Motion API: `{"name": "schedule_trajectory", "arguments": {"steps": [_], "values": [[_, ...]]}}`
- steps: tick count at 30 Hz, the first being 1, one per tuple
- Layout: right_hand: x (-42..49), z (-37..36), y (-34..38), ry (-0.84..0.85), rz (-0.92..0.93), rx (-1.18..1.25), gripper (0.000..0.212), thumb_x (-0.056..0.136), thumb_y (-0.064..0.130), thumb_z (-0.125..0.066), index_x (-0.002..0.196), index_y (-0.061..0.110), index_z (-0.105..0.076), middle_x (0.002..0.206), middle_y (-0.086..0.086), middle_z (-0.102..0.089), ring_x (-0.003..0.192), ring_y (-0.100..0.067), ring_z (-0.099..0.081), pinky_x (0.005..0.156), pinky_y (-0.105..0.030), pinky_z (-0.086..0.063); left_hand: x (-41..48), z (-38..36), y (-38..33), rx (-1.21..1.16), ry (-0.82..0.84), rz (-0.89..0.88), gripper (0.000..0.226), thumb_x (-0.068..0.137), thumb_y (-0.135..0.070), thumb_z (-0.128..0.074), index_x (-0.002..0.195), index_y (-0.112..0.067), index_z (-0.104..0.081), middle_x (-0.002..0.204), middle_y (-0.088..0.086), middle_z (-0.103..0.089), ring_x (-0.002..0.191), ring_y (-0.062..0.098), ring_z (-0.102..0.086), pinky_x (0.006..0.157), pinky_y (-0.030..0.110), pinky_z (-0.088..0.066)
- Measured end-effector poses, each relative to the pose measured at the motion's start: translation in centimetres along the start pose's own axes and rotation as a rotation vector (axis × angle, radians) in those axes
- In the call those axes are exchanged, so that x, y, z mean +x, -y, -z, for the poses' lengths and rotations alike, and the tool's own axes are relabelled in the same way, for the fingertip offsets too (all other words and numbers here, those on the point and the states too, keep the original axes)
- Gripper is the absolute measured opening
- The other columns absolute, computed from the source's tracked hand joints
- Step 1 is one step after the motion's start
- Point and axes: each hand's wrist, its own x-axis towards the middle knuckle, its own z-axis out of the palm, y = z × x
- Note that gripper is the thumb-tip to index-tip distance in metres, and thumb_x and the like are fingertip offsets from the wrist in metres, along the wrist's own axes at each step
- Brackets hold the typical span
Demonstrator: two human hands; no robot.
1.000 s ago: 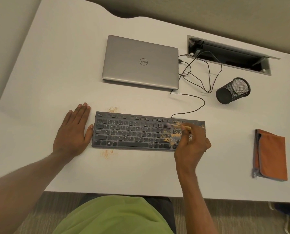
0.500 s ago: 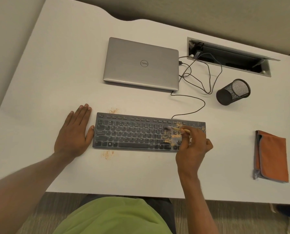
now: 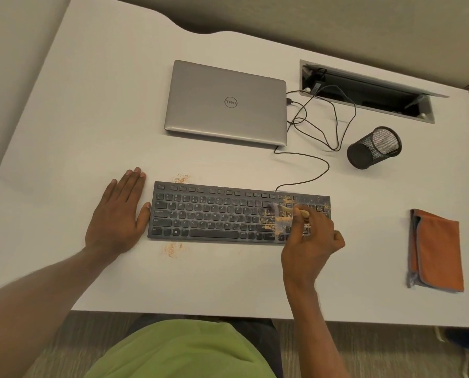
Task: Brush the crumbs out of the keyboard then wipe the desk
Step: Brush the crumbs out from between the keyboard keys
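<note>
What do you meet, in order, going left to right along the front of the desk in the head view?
left hand → keyboard → right hand, gripping a brush at its right end → orange cloth

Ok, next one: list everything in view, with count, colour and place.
desk: 1, white, under everything
laptop: 1, silver, closed, back centre
keyboard: 1, dark grey, front centre
crumbs: 3 patches, orange-tan, keyboard's right part, desk behind and before its left end
brush: 1, wooden handle, over the keyboard's right part
cloth: 1, orange, grey-edged, folded, desk's right side
mesh cup: 1, black, right of laptop
cable hatch: 1, grey, back right
cables: black, count unclear, hatch to laptop and keyboard
shirt: 1, green, bottom edge
left hand: 1, flat on desk beside keyboard's left end
right hand: 1, grips the brush
</note>
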Motion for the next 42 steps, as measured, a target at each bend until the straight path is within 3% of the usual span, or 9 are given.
{"name": "schedule_trajectory", "arguments": {"steps": [5,8,15,22,29,32,34,38,42], "values": [[-1.0,-0.3,0.6,0.005,-0.010,0.038,0.012,0.097,0.018,-0.073,0.109,0.019,-0.076,0.096,0.034,-0.055,0.109,0.022,-0.039,0.085,-0.064,-0.044,0.0,0.0,0.0,0.003,0.000,-0.001,0.070,0.109,-0.042,-0.028,0.171,-0.011,-0.018,0.178,0.004,-0.017,0.166,0.016,-0.011,0.135,0.043,-0.011],[-1.7,-0.1,0.3,0.030,-0.027,0.034,0.011,0.094,0.015,-0.074,0.105,0.018,-0.076,0.094,0.036,-0.052,0.109,0.027,-0.034,0.082,-0.070,-0.045,0.0,0.0,-0.1,0.005,-0.014,-0.003,0.069,0.109,-0.041,-0.029,0.170,-0.009,-0.020,0.178,0.005,-0.019,0.165,0.018,-0.013,0.135,0.044,-0.012],[-0.9,0.4,0.7,0.020,-0.014,0.066,0.008,0.099,0.020,-0.071,0.106,0.018,-0.075,0.088,0.017,-0.064,0.105,0.018,-0.044,0.089,-0.063,-0.041,-0.1,0.0,-0.1,0.003,-0.013,-0.003,0.069,0.109,-0.041,-0.029,0.170,-0.010,-0.019,0.177,0.004,-0.018,0.165,0.017,-0.013,0.135,0.042,-0.010],[-1.8,0.3,0.6,0.040,0.024,0.020,0.015,0.093,0.008,-0.077,0.102,0.019,-0.075,0.093,0.036,-0.051,0.111,0.026,-0.035,0.083,-0.071,-0.045,0.0,0.1,-0.1,-0.002,-0.015,-0.003,0.069,0.109,-0.041,-0.029,0.170,-0.010,-0.020,0.177,0.005,-0.019,0.165,0.018,-0.014,0.135,0.043,-0.011],[-1.3,0.3,0.7,0.023,0.041,0.095,0.012,0.097,0.021,-0.072,0.108,0.019,-0.076,0.089,0.013,-0.067,0.103,0.015,-0.045,0.087,-0.064,-0.041,-0.2,0.1,-0.1,-0.001,-0.007,-0.002,0.069,0.109,-0.042,-0.028,0.170,-0.010,-0.020,0.178,0.004,-0.019,0.165,0.018,-0.013,0.135,0.043,-0.012],[-1.5,-0.2,0.8,0.052,0.041,0.090,0.012,0.097,0.023,-0.073,0.109,0.023,-0.077,0.087,0.015,-0.066,0.097,0.009,-0.049,0.092,-0.061,-0.039,-0.1,0.1,-0.1,0.000,-0.004,-0.003,0.069,0.109,-0.042,-0.027,0.170,-0.010,-0.019,0.178,0.004,-0.018,0.165,0.018,-0.013,0.135,0.044,-0.012],[-1.9,-0.2,0.5,0.075,0.036,0.079,0.011,0.095,0.019,-0.075,0.106,0.022,-0.077,0.089,0.017,-0.065,0.103,0.013,-0.048,0.093,-0.058,-0.040,0.0,0.1,-0.2,0.000,-0.006,-0.002,0.069,0.110,-0.042,-0.027,0.170,-0.010,-0.019,0.178,0.005,-0.018,0.165,0.019,-0.014,0.135,0.043,-0.011],[-2.6,0.7,0.1,0.116,0.000,0.039,0.009,0.096,0.018,-0.075,0.101,0.026,-0.076,0.090,0.012,-0.070,0.103,0.012,-0.049,0.096,-0.065,-0.037,0.0,0.1,-0.1,-0.002,-0.004,-0.003,0.070,0.109,-0.042,-0.028,0.170,-0.009,-0.020,0.177,0.005,-0.020,0.165,0.020,-0.015,0.135,0.043,-0.012],[-2.1,1.0,1.0,0.062,0.025,0.089,0.010,0.095,0.016,-0.075,0.104,0.020,-0.076,0.091,0.025,-0.062,0.108,0.019,-0.043,0.091,-0.067,-0.041,0.0,0.2,-0.1,0.000,-0.002,0.000,0.070,0.109,-0.041,-0.028,0.170,-0.009,-0.020,0.177,0.005,-0.020,0.165,0.019,-0.015,0.135,0.043,-0.012]]}}
